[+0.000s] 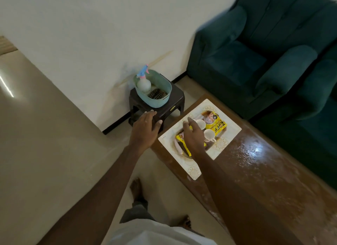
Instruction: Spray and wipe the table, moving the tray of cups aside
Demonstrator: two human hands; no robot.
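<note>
Early stage, seemingly: tray (231,133) of cups (209,134) sits at the end of the white-streaked table (264,171) beside the stool (175,98), spray bottle (144,84) and cloth (157,94) lie in the basket (160,100); left hand (145,128) straight-fingered over the stool, right hand (194,135) loosely spread above the cups, both empty

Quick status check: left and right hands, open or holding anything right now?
Left hand: open, fingers straight, holding nothing, near the stool.
Right hand: open, holding nothing, over the tray of cups.
</note>
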